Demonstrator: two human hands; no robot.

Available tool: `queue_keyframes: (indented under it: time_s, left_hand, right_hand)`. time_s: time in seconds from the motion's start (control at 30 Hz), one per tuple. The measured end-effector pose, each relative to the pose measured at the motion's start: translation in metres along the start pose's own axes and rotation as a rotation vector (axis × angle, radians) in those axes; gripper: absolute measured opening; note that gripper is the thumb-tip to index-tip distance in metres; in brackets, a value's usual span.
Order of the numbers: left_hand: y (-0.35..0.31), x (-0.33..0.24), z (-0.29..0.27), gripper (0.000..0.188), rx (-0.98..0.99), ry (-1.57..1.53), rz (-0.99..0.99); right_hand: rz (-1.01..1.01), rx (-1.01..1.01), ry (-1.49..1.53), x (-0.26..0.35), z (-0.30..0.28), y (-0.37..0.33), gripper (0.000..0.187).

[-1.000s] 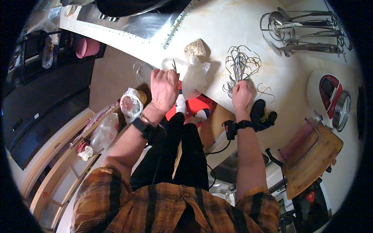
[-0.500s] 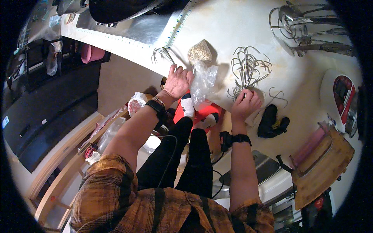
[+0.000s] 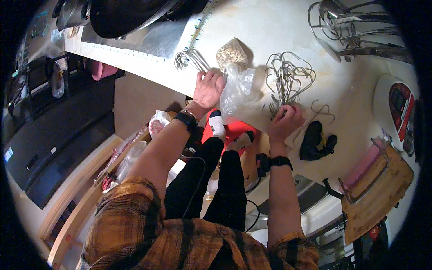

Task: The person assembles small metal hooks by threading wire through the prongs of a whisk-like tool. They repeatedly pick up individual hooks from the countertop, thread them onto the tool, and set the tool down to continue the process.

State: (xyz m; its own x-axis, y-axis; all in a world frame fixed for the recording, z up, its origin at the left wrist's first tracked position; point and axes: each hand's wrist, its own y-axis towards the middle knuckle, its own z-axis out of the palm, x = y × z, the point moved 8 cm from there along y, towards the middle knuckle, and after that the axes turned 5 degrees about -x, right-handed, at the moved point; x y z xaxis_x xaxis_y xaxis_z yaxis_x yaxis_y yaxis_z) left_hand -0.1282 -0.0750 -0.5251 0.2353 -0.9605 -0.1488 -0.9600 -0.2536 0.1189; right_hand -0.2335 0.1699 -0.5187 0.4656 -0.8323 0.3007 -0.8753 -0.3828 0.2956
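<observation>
A large bunch of metal S-shaped hooks (image 3: 288, 76) fans out on the pale counter, its near end at the curled fingers of my right hand (image 3: 287, 120). My left hand (image 3: 209, 89) is closed at the counter's edge on the near end of a smaller bunch of metal hooks (image 3: 191, 59); its fingertips are partly hidden. Between my hands lies a clear plastic bag (image 3: 236, 90), beside a bag of pale nuts or beans (image 3: 232, 55). Loose hooks (image 3: 323, 110) rest to the right of my right hand, near a black glove-like item (image 3: 316, 141).
Ladles and other metal utensils (image 3: 355, 31) lie far right. A white and red kitchen scale (image 3: 396, 105) and a wooden cutting board (image 3: 378, 193) stand at the right. A dark pan (image 3: 126, 18) sits far left on a metal sheet. A sink (image 3: 297, 193) is near my right forearm.
The whole view has shifted slightly. Slightly more of the smaller hook bunch shows beyond my left fingers, spread wider. My right hand stays at the large bunch.
</observation>
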Motion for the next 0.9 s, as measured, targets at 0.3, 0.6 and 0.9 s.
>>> queue_keyframes:
  time_s: [0.3,0.6,0.9]
  left_hand:
    - [-0.006,0.016,-0.002,0.016,-0.035,-0.035,0.059]
    - [0.002,0.015,-0.003,0.019,-0.065,-0.108,0.058]
    - [0.006,0.009,-0.007,0.028,-0.091,-0.066,0.113]
  right_hand:
    - [-0.03,-0.013,0.014,-0.001,0.0,0.002,0.013]
    - [0.058,-0.093,0.112,-0.012,-0.026,0.003,0.028]
    - [0.34,0.087,0.042,-0.032,-0.025,-0.049,0.046]
